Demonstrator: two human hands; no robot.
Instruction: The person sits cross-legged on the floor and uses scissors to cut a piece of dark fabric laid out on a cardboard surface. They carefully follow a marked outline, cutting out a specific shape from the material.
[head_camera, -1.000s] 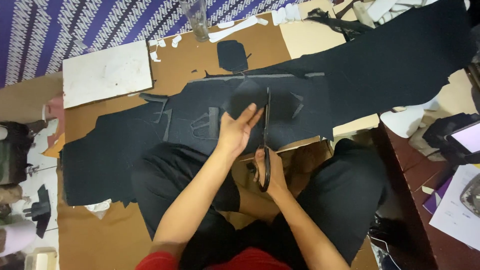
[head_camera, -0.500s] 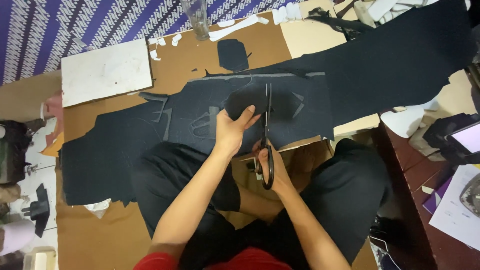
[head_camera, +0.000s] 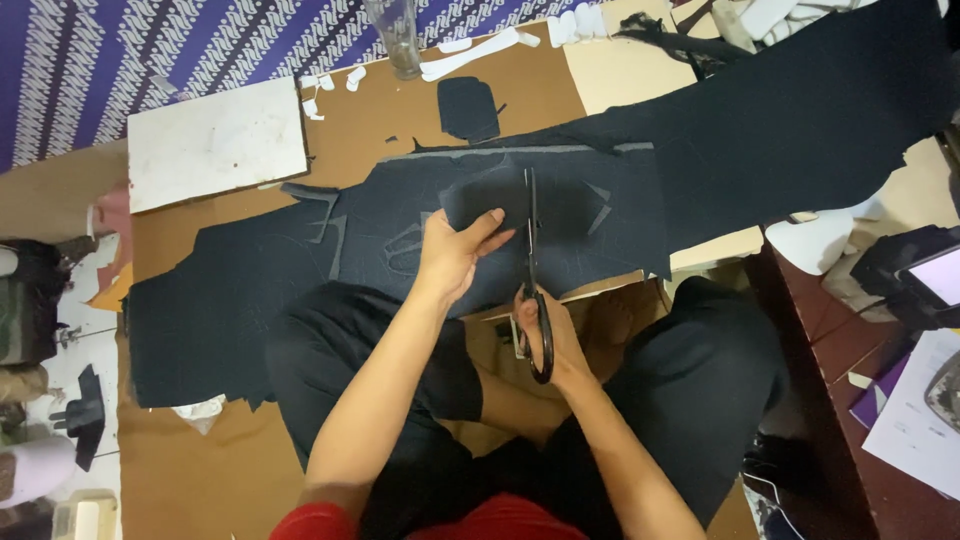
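Left hand (head_camera: 452, 255) grip pinching the dark fabric (head_camera: 560, 210), right hand (head_camera: 550, 335) clenched around black scissors (head_camera: 530, 250)

- Black scissors (head_camera: 532, 270): long blades pointing away, closed or nearly so, cutting into the cloth.
- Dark fabric sheet (head_camera: 600, 215): flat, chalk-marked, spread over brown cardboard.
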